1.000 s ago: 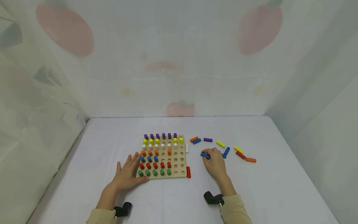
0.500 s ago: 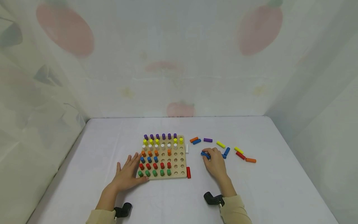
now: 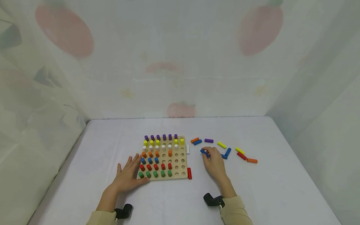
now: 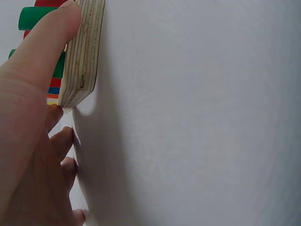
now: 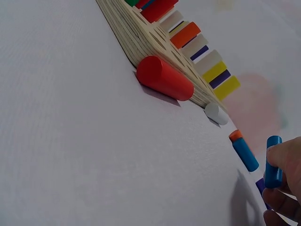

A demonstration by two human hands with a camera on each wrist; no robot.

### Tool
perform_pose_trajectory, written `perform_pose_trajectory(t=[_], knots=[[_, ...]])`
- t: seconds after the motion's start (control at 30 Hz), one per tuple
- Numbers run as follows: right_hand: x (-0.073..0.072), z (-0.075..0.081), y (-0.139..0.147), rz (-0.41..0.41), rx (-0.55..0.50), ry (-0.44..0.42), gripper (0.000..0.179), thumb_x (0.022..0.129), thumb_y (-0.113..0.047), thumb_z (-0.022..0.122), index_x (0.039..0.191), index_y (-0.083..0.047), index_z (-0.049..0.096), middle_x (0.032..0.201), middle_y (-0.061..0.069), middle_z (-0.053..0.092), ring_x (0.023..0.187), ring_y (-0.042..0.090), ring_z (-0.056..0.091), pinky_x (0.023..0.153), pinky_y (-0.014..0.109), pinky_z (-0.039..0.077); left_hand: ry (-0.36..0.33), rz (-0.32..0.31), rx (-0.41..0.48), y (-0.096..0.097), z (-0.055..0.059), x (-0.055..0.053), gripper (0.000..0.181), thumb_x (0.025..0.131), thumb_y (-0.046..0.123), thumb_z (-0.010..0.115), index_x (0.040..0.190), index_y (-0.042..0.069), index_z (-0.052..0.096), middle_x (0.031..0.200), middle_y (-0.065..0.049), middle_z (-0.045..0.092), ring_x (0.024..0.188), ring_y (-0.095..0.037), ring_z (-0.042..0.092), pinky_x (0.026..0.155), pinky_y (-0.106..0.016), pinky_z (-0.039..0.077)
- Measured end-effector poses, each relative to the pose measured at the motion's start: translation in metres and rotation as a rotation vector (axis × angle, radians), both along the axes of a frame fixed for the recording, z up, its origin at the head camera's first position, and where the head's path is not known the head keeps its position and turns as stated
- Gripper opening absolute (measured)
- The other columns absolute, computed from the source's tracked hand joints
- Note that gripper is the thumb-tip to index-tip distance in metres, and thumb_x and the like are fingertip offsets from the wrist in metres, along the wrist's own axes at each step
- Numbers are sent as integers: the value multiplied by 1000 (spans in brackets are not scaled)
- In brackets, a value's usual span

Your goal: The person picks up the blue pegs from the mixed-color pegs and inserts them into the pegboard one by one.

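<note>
A wooden pegboard point(image 3: 180, 175) lies on the table with rows of purple, yellow, white, orange, blue, red and green pegs standing in it; holes toward its right side are bare. My left hand point(image 3: 126, 176) rests at the board's left front corner, fingers spread and straight, thumb along the front edge. In the left wrist view the thumb point(image 4: 51, 42) lies against the layered plywood edge. To the right of the board, my right hand point(image 3: 215, 164) pinches a blue peg point(image 5: 273, 162) between thumb and fingers, a little above the table.
Right beside the board lie a red peg point(image 3: 189, 173) and a white peg point(image 3: 188, 149). Farther right are loose pegs: orange point(image 3: 195, 140), purple point(image 3: 209, 141), yellow point(image 3: 222, 145), blue point(image 3: 228, 152), red point(image 3: 241, 156) and several others. A fabric wall stands behind the table.
My right hand, with the blue peg, has shifted slightly left and away from the blue pegs lying beside it. My left hand has stayed at the board's corner.
</note>
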State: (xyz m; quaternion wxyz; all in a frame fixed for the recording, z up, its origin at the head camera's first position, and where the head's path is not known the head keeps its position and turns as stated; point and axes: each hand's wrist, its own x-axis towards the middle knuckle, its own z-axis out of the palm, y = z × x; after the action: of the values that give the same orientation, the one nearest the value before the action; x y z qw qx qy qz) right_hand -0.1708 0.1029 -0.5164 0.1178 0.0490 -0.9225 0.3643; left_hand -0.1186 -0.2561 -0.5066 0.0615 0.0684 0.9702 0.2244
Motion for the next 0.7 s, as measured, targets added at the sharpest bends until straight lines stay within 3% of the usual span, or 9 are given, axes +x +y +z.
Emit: perform_pose_trajectory(t=[0.3,0.7], knots=[[0,4,-4,12,-18,-20,24,88,-14,61,112,-12,62,90,1,57,76,11,50,61,23,45,-7,-1,3,-1,-2,0,107,65,68,66,147,14,24,153,-12,20,139,-40,11,99,-72,-7],[-4,8,-14,17,-33,-22,26,87,-16,62,113,-14,59,94,-2,60,79,8,54,67,21,50,6,-7,-4,1,4,1,106,65,68,66,147,15,25,152,-13,21,139,-41,12,99,-72,-5]])
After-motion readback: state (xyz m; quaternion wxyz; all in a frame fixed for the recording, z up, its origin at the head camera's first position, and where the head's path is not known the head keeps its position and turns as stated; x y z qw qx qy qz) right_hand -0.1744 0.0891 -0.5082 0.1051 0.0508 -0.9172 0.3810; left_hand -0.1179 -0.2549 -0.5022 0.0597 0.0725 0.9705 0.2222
